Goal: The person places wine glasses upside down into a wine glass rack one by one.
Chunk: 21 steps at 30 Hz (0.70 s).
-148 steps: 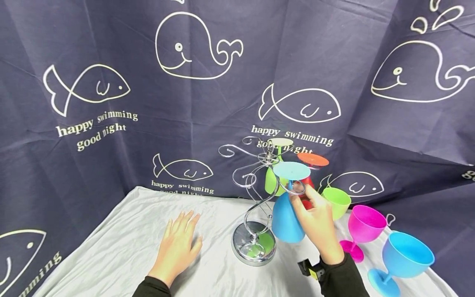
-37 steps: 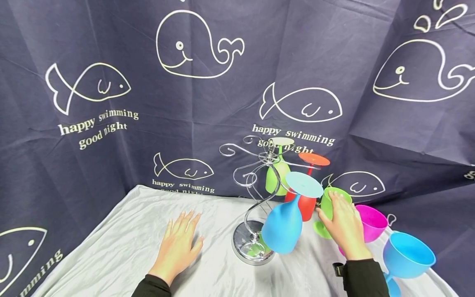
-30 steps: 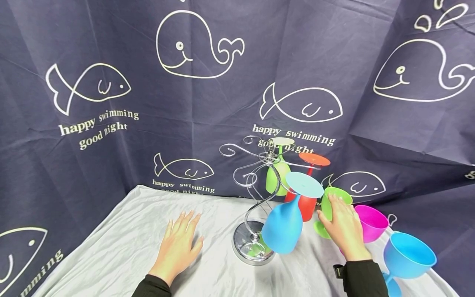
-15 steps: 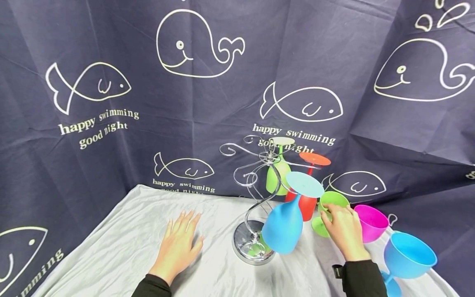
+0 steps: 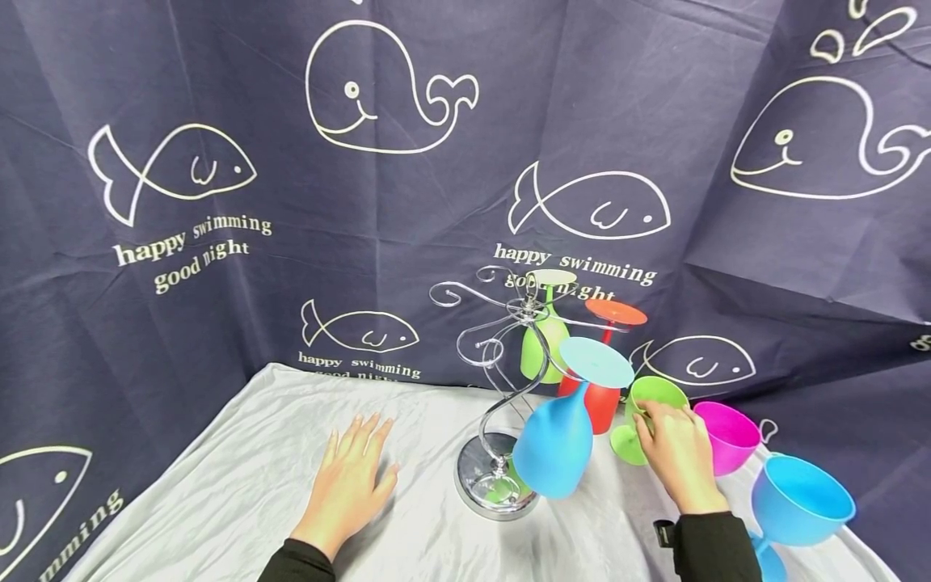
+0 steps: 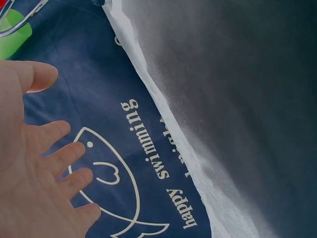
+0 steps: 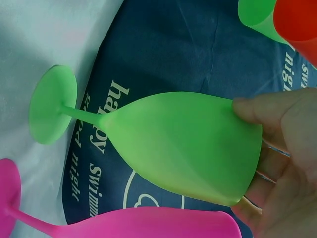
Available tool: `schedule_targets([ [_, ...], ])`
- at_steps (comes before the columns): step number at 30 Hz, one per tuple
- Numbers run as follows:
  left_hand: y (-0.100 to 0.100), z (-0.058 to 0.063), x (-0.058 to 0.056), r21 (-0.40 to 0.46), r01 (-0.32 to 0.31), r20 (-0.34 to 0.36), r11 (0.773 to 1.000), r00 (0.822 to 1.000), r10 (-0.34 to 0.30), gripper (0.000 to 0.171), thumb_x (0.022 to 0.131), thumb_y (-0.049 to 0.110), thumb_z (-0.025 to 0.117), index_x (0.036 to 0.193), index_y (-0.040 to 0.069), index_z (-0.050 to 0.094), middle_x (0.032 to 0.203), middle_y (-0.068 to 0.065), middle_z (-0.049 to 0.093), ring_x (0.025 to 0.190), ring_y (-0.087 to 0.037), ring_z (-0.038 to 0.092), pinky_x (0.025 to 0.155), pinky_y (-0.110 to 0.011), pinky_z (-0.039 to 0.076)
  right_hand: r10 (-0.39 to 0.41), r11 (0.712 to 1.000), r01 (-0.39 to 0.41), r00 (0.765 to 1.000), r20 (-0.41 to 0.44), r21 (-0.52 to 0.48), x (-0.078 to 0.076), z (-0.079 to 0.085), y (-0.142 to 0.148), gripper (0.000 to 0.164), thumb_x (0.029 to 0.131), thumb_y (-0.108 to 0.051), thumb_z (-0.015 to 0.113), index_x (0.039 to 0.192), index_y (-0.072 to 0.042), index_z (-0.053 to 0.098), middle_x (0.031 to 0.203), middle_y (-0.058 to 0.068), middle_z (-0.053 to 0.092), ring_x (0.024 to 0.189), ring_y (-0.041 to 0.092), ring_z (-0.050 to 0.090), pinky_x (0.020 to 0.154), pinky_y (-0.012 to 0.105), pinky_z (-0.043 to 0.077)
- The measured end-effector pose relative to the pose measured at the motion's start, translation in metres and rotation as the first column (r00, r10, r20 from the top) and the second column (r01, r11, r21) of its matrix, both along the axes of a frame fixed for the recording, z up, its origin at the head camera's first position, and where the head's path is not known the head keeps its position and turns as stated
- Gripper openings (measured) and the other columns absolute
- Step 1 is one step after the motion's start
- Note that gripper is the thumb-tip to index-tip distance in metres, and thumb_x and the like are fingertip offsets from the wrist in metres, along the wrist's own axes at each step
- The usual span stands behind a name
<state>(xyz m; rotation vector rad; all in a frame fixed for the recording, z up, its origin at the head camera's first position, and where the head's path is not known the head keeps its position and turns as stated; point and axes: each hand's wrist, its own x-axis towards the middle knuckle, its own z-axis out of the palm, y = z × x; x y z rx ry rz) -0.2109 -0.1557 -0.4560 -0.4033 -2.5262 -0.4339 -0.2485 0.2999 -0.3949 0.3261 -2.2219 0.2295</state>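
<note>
My right hand (image 5: pixel 678 457) holds a green goblet (image 7: pixel 183 144) by its rim, thumb on the outside of the bowl and fingers at the mouth. That goblet stands upright behind the hand in the head view. A blue goblet (image 5: pixel 556 444) hangs upside down and tilted from the chrome rack (image 5: pixel 498 404). Behind it, a red goblet (image 5: pixel 602 404) and another green goblet (image 5: pixel 541 347) hang upside down too. To the rack's left, my left hand (image 5: pixel 351 477) holds nothing, its fingers spread; the left wrist view shows its thumb and fingers (image 6: pixel 64 181) apart.
A pink goblet (image 5: pixel 727 436) stands upright just right of my right hand, and a blue upright goblet (image 5: pixel 800 501) is nearer the table's right edge. White cloth (image 5: pixel 407 533) covers the table. A dark whale-print curtain (image 5: pixel 407 210) rises behind.
My right hand has let go of the blue goblet, now hanging from the rack, and moved right to the green goblet. Its fingers have since closed on the rim. The left hand has stayed put.
</note>
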Motion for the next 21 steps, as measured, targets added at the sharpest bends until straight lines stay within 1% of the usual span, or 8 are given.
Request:
schedule_targets([
  [4,0.000,0.000,0.000,0.002,0.003,-0.004,1.000,1.000,-0.003,0.061,0.091,0.028,0.068,0.145,0.005,0.051,0.149,-0.018,0.047,0.140,-0.043,0.037,0.114,-0.065,0.020,-0.023,1.000,0.023,1.000,-0.001,-0.008,0.003,0.001,0.002,0.018,0.080,-0.004,0.073,0.098,0.000,0.072,0.089,0.017,0.072,0.085,0.042,0.064,0.082,0.058,0.044],
  [7,0.000,0.000,0.000,0.000,0.004,-0.007,1.000,1.000,-0.004,0.061,0.091,0.028,0.068,0.144,0.005,0.051,0.149,-0.018,0.047,0.140,-0.043,0.037,0.114,-0.065,0.021,-0.037,0.999,0.036,0.999,-0.020,-0.017,0.006,0.003,0.003,0.019,0.080,-0.004,0.073,0.098,-0.001,0.072,0.091,0.017,0.072,0.084,0.042,0.059,0.075,0.056,0.043],
  [12,0.000,0.000,0.000,0.004,0.005,-0.001,1.000,1.000,-0.005,0.061,0.090,0.027,0.069,0.145,0.005,0.051,0.149,-0.017,0.047,0.140,-0.043,0.037,0.114,-0.065,0.020,-0.024,1.000,0.024,0.999,-0.047,-0.019,0.013,0.009,0.003,0.021,0.079,-0.004,0.074,0.099,-0.001,0.072,0.093,0.018,0.071,0.084,0.042,0.057,0.072,0.056,0.043],
  [16,0.000,0.000,-0.001,0.005,0.003,0.006,1.000,1.000,-0.003,0.062,0.091,0.028,0.068,0.145,0.006,0.050,0.150,-0.017,0.046,0.141,-0.042,0.036,0.115,-0.064,0.020,-0.006,0.999,0.005,1.000,-0.024,-0.035,0.021,0.019,0.001,0.020,0.082,-0.004,0.072,0.101,0.000,0.072,0.095,0.020,0.072,0.082,0.043,0.058,0.071,0.057,0.045],
  [21,-0.001,-0.002,-0.001,0.008,0.005,-0.004,1.000,1.000,-0.005,0.061,0.090,0.027,0.068,0.144,0.005,0.051,0.149,-0.018,0.047,0.140,-0.042,0.037,0.114,-0.065,0.021,0.040,0.997,-0.038,0.999,0.027,-0.061,0.029,0.029,-0.002,0.017,0.085,-0.001,0.069,0.102,0.002,0.071,0.092,0.019,0.070,0.080,0.043,0.059,0.071,0.057,0.046],
])
